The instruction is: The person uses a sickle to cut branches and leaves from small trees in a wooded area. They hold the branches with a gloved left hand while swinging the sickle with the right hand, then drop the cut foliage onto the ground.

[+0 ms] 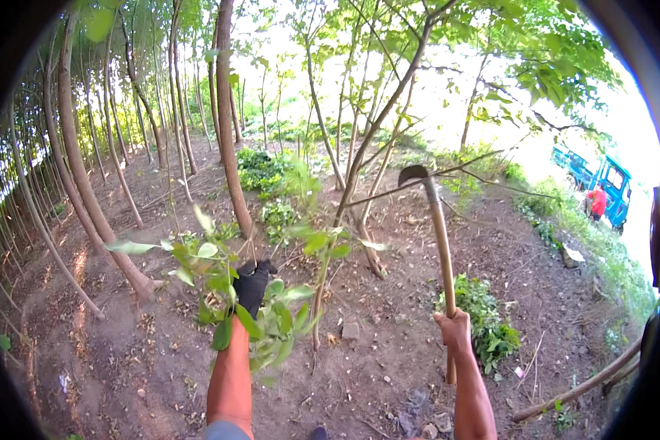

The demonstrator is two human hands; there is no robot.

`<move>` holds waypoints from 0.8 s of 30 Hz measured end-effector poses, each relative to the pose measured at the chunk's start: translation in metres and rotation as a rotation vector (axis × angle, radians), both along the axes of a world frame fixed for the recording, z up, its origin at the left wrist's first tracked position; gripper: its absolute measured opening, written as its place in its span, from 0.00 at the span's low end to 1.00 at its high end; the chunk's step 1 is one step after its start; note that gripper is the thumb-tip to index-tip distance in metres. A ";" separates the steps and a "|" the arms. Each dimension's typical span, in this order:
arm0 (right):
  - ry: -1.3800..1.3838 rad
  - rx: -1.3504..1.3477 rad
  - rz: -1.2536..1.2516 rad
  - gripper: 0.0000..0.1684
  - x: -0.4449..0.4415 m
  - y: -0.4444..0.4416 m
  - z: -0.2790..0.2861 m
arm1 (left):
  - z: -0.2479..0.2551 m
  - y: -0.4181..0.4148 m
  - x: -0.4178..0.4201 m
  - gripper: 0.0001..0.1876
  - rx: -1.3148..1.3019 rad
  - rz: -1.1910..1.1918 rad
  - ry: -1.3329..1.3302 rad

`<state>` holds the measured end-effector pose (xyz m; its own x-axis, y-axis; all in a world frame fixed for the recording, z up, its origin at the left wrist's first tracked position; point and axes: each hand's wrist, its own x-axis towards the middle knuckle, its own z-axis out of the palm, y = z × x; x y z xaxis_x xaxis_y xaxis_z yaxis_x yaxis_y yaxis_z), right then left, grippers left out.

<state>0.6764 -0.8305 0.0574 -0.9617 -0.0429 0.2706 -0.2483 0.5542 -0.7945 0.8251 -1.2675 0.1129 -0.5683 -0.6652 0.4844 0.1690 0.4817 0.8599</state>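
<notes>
My left hand point(251, 289), in a black glove, is closed around thin stems of leafy green shoots point(286, 316). The leaves spread to both sides of the wrist and partly cover it. On the right, my bare right hand point(454, 329) grips the wooden handle point(443, 247) of a sickle-like tool, held nearly upright. Its dark curved blade point(412, 174) points left at the top, close to a thin bare branch point(473, 159). Between my hands rises a slender forked sapling point(352, 192).
Tree trunks point(234, 137) stand ahead and to the left. Cut greenery point(487, 319) lies behind my right forearm. A brick-like block point(350, 331) sits on the bare soil. At lower right is a log point(577, 388). Far right, a person in red point(598, 202) is beside a blue truck point(613, 181).
</notes>
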 end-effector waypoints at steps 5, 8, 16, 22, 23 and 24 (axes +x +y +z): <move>-0.046 -0.205 0.071 0.16 0.014 -0.035 0.007 | -0.051 0.004 0.011 0.13 0.291 -0.264 -0.052; -0.084 -0.374 0.087 0.15 0.036 -0.052 0.065 | -0.051 0.023 0.010 0.11 0.432 -0.362 -0.076; -0.213 -0.457 0.251 0.14 0.077 -0.032 0.050 | -0.053 0.061 -0.019 0.12 0.666 -0.688 -0.100; -0.324 -0.369 0.156 0.14 0.087 -0.044 0.041 | -0.051 0.133 -0.038 0.16 0.573 -0.872 -0.317; -0.314 -0.397 0.148 0.15 0.084 -0.044 0.034 | -0.047 0.152 -0.039 0.16 0.550 -0.941 -0.376; -0.316 -0.427 0.131 0.15 0.083 -0.048 0.030 | -0.048 0.165 -0.038 0.15 0.565 -0.986 -0.400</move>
<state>0.7594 -0.8789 0.0878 -0.9930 -0.1178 -0.0110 -0.0065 0.1469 -0.9891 0.7871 -1.1024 0.0646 -0.9950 0.0786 -0.0623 -0.0747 -0.1663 0.9832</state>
